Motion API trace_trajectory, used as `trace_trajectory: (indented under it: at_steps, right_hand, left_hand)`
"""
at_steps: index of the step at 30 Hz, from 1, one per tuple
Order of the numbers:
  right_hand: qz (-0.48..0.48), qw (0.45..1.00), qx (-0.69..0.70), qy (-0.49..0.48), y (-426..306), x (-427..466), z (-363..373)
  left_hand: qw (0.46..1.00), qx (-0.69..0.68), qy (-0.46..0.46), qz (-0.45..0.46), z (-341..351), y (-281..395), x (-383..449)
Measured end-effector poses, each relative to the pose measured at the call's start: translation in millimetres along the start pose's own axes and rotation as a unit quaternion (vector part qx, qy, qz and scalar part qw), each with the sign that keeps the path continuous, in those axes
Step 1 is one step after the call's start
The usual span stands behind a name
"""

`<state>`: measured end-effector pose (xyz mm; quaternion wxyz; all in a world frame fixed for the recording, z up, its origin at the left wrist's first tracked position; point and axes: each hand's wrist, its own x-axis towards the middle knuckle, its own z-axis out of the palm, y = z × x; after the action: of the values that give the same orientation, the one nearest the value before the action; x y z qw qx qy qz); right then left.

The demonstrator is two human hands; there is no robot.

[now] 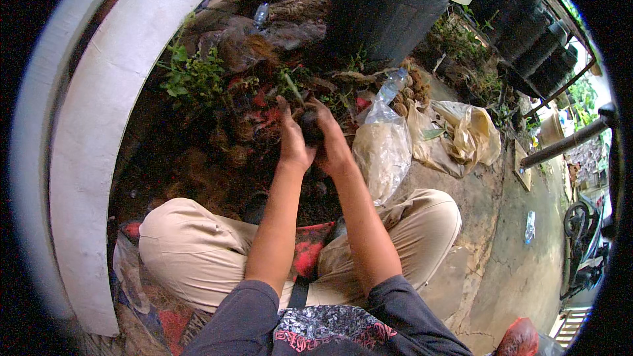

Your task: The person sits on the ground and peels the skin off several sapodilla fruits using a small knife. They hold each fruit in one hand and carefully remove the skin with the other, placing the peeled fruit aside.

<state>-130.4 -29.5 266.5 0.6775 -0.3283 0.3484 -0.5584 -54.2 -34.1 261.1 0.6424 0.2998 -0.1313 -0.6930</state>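
Note:
Both arms reach forward over dark soil and fibrous litter. My left hand (295, 141) and my right hand (330, 136) are cupped around the two sides of a dark, roundish clump (310, 123), which looks like soil or a small plant pot. A pale green stem (293, 89) rises from its top between the fingertips. The underside of the clump is hidden by the palms. Brown fibre (198, 173) and leafy weeds (193, 71) lie to the left of the hands.
A clear plastic bag (381, 153), a clear bottle (393, 84) and a crumpled yellowish bag (460, 133) lie at the right. A large black container (381, 15) stands ahead. A curved white panel (84, 158) borders the left side. Another bottle (530, 227) lies on the concrete (519, 282).

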Motion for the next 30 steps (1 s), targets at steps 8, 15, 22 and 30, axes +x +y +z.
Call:
trace_trajectory:
  at_steps: [8,15,22,30]
  right_hand:
    - [0.010,1.000,-0.010,0.016,-17.8,-0.9,-14.6]
    - [-0.126,0.979,-0.159,0.034,11.3,-1.6,5.2]
    - [-0.019,0.996,-0.076,-0.037,3.3,-2.9,0.7]
    - [0.054,0.983,-0.036,0.171,51.2,26.3,-83.5]
  left_hand:
    - [0.997,-0.027,-0.066,0.023,2.4,7.5,-0.4]
    - [0.972,0.154,0.127,0.126,8.2,-3.8,-0.3]
    - [0.986,0.130,0.106,0.025,-7.7,-1.9,7.1]
    - [0.989,-0.008,-0.077,-0.125,-75.3,-2.5,38.0]
